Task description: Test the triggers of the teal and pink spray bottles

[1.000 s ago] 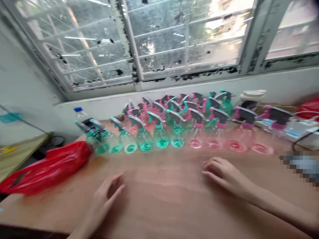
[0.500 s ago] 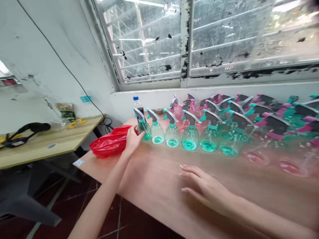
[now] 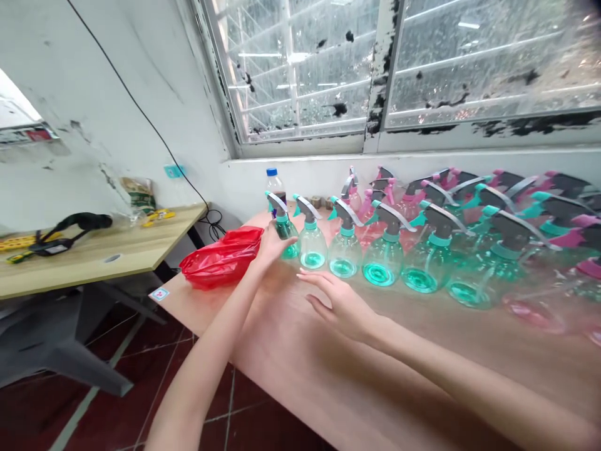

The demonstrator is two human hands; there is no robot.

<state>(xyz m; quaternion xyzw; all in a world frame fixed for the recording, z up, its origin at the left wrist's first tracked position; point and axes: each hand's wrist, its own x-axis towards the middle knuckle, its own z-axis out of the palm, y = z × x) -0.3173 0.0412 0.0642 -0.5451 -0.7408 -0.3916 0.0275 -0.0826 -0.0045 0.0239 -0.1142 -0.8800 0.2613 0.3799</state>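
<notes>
At the left end of a front row of clear spray bottles, my left hand (image 3: 271, 247) is closed around a teal spray bottle (image 3: 290, 244). Its trigger head is grey and teal. A second teal spray bottle (image 3: 312, 245) stands just right of it, with more teal ones beyond. My right hand (image 3: 342, 302) is over the table in front of these bottles, fingers stretched and slightly apart, holding nothing. Left of my left hand lies a crumpled red plastic bag (image 3: 220, 258), close to the hand.
Pink spray bottles (image 3: 535, 310) stand to the right and behind. A blue-capped bottle (image 3: 273, 181) with dark liquid is by the wall. On the left, a second table (image 3: 136, 250) holds a black strap (image 3: 70, 232) and yellow items. The wooden table's (image 3: 277, 376) front edge runs diagonally below.
My right hand has moved left and nearer the bottles. My left hand stays at the leftmost teal spray bottle. The camera view has shifted, so the scene sits further right.
</notes>
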